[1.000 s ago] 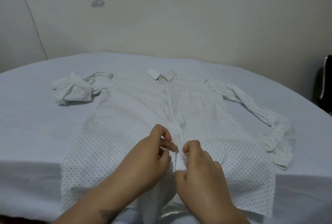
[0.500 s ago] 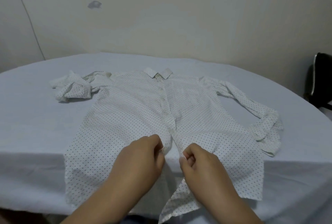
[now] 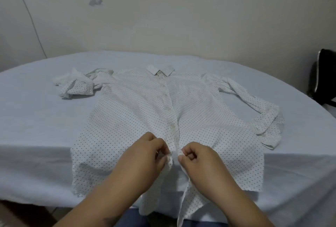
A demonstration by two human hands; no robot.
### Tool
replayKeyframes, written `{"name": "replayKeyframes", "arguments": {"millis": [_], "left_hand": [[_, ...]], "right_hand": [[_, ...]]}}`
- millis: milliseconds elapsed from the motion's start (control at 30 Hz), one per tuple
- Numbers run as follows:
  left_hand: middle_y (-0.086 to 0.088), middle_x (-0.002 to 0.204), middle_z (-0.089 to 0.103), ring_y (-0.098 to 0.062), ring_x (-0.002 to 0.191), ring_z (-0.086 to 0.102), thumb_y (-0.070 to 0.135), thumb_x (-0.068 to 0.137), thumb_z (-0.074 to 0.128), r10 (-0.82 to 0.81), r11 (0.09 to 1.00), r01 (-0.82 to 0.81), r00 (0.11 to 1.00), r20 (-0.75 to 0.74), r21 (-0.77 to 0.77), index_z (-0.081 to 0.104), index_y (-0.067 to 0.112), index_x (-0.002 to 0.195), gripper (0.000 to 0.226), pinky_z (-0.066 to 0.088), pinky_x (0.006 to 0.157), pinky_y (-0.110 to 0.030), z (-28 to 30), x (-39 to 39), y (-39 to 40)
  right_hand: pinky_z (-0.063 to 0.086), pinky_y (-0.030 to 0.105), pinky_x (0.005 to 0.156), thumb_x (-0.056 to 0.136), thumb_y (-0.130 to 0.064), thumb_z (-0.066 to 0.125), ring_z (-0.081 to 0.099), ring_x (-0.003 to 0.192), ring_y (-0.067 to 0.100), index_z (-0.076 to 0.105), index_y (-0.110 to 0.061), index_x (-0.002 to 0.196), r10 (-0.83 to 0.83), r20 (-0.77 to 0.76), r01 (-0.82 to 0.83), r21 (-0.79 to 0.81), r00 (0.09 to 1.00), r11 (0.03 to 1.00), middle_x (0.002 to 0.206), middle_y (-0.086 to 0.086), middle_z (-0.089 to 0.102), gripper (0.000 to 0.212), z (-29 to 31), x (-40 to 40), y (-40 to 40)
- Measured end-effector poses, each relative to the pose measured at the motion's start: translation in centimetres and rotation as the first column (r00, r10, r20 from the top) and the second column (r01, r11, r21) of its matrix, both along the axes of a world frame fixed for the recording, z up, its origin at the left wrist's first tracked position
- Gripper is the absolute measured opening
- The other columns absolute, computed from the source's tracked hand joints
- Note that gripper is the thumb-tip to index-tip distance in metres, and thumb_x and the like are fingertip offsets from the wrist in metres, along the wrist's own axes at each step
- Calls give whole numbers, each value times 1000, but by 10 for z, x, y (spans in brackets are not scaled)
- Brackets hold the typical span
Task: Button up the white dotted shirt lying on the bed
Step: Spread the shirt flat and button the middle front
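In the head view, the white dotted shirt [image 3: 138, 117] lies flat on the bed [image 3: 36, 117], collar [image 3: 160, 70] at the far end. The left hand [image 3: 143, 161] pinches the left front edge near the hem with curled fingers. Just right of that grip, the right hand [image 3: 201, 163] pinches the facing edge. Above both grips the placket [image 3: 170, 110] runs closed toward the collar; below them the edges hang apart.

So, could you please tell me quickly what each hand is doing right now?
Left hand: fingers curled, pinching the left front edge of the shirt near the hem.
Right hand: fingers curled, pinching the right front edge of the shirt.
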State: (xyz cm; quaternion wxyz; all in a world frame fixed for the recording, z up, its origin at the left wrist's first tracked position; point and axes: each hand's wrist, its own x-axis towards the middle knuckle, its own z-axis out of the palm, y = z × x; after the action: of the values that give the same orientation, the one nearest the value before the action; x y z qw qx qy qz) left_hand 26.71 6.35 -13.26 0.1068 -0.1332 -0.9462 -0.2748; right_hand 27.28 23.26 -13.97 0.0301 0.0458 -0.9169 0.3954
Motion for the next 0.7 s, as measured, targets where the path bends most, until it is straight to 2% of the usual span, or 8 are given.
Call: {"name": "replayKeyframes", "arguments": {"millis": [100,200,300,400,467,500,600,700], "left_hand": [[11,98,49,-8,68,55,31,82,70,-1,989,-21,989,-151,-145,67,27,88,8,45,49,-23,-5,9,7],[0,74,54,-13,52,44,16,63,85,-29,957,-49,964,-264,-286,65,14,68,21,24,32,-21,-8,16,12],[0,60,49,-14,40,33,7,51,90,14,928,-110,965,-262,-356,57,14,62,35,4,37,-18,-10,17,14],[4,57,51,-16,40,39,12,51,90,13,925,-101,971,-237,-365,57,17,63,35,5,39,-17,-10,17,16],[7,71,61,-11,55,52,29,78,74,78,972,-115,981,-178,-207,61,26,78,13,32,40,-25,-12,17,16],[9,77,66,-7,64,58,33,85,66,89,993,-94,994,-63,-73,62,29,83,6,45,51,-27,-10,16,16],[12,71,71,2,61,62,28,83,70,14,948,-66,986,167,310,66,31,75,10,53,62,-24,-5,13,16],[10,69,72,-1,54,59,24,83,71,-16,907,-90,969,245,412,68,30,74,11,56,63,-31,-2,11,19]], "right_hand": [[41,17,52,92,-30,61,51,51,-1,60,-27,77,1,16,0,-16,1000,1000,64,-10,57,15,-2,0,-1],[40,18,53,93,-29,60,48,53,1,58,-27,79,7,22,-7,-11,1000,1000,64,-10,54,14,-6,1,-3],[45,24,54,93,-27,60,52,54,5,57,-26,77,9,28,-8,-30,1000,1000,64,-9,55,16,-6,3,-4],[53,37,65,94,-24,59,66,67,21,55,-26,77,10,48,-8,-44,999,999,66,-6,56,17,-4,5,-5],[54,39,66,93,-24,59,67,71,22,56,-25,78,12,46,-10,-43,999,999,67,-4,58,16,-3,8,-4],[53,38,65,93,-24,60,67,69,20,57,-24,78,9,39,-8,-45,999,999,67,-4,59,15,-2,9,-3],[45,24,54,90,-25,63,56,57,6,60,-24,80,-14,-4,14,-41,1000,999,65,-7,58,11,1,9,3],[42,19,53,90,-23,64,51,55,4,61,-25,82,-11,-11,11,-72,1000,997,66,-8,57,9,4,10,5]]}}
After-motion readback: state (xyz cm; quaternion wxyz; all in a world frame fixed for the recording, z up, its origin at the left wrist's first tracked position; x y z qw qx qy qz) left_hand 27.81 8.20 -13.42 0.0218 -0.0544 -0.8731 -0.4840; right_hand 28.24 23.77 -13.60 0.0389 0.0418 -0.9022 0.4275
